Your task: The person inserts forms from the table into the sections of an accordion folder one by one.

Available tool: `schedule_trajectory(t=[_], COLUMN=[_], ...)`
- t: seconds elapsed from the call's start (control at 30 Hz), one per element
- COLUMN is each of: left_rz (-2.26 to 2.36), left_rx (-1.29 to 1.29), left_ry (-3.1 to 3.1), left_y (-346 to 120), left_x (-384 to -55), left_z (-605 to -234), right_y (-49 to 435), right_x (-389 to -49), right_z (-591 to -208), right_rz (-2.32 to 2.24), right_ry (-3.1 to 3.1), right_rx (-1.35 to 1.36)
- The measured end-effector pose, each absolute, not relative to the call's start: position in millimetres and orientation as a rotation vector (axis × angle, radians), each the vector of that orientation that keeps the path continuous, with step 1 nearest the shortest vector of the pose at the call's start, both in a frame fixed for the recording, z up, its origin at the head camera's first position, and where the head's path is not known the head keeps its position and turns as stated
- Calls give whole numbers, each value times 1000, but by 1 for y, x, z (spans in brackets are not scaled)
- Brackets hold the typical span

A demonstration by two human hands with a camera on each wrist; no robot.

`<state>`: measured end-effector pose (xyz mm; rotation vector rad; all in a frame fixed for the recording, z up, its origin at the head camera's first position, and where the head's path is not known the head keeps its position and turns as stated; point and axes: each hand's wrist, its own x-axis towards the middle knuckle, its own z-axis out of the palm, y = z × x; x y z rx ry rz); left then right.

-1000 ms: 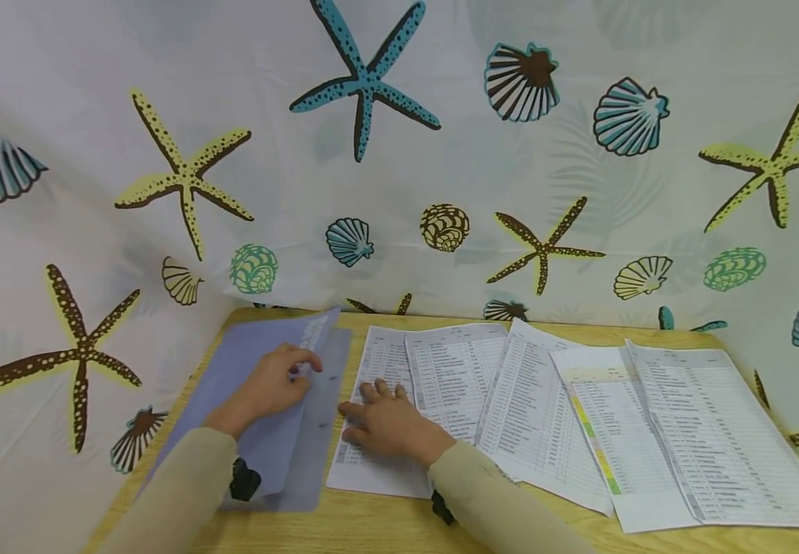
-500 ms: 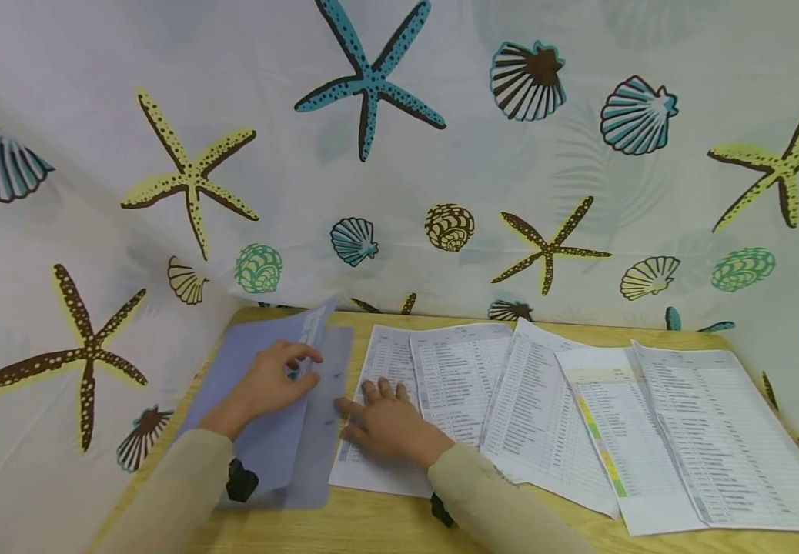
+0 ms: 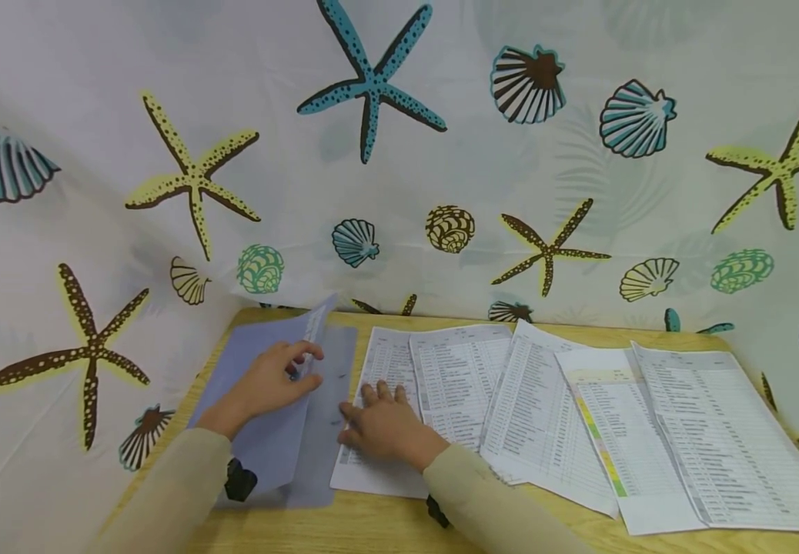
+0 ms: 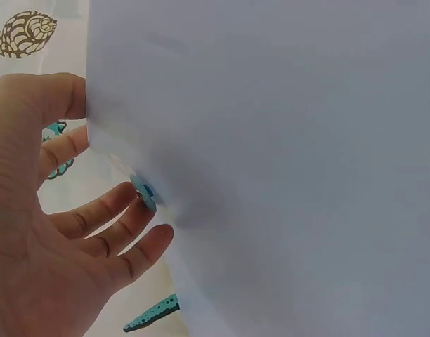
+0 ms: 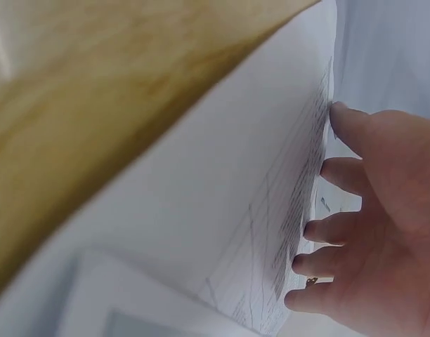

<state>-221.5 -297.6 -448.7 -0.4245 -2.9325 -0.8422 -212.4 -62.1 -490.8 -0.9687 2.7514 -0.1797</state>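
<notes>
My left hand (image 3: 271, 381) pinches the free edge of the cover of a translucent bluish-purple document folder (image 3: 282, 446), its thumb and index finger at that edge. The cover stands partly raised above the folder's lower sheet (image 3: 337, 369). In the left wrist view a round blue snap button (image 4: 143, 192) sits at the cover's edge, touched by my middle fingers. My right hand (image 3: 386, 425) rests with spread fingers on the leftmost printed sheet (image 3: 389, 358), just right of the folder. In the right wrist view those fingertips (image 5: 310, 230) meet the paper.
Several more printed sheets overlap to the right, among them one with a coloured strip (image 3: 600, 442) and a wide list (image 3: 725, 431). All lie on a wooden table (image 3: 365, 531). A white cloth (image 3: 399, 185) with starfish and shells hangs behind and at the sides.
The folder's cover has lifted slightly, showing a little more of the lower sheet. My left hand keeps its grip on the edge; my right hand stays on the paper. The head view has shifted a little.
</notes>
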Motion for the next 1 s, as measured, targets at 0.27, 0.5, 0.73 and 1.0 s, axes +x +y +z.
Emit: schedule_trajectory(t=[0.27, 0.5, 0.73, 1.0], left_rz=[-1055, -1113, -1192, -1373], left_rx=[-340, -245, -238, -270], left_ry=[-2815, -2798, -2796, -2724], left_y=[-303, -310, -319, -336], left_x=[-222, -221, -219, -221], left_z=[-447, -442, -437, -418], right_y=[-61, -61, -59, -57], right_x=[-214, -215, -214, -213], right_z=[-493, -494, -494, -493], right_rz=[-175, -183, -192, -193], right_ry=[2730, 2720, 2724, 2732], right_rx=[-962, -971, -985, -1002])
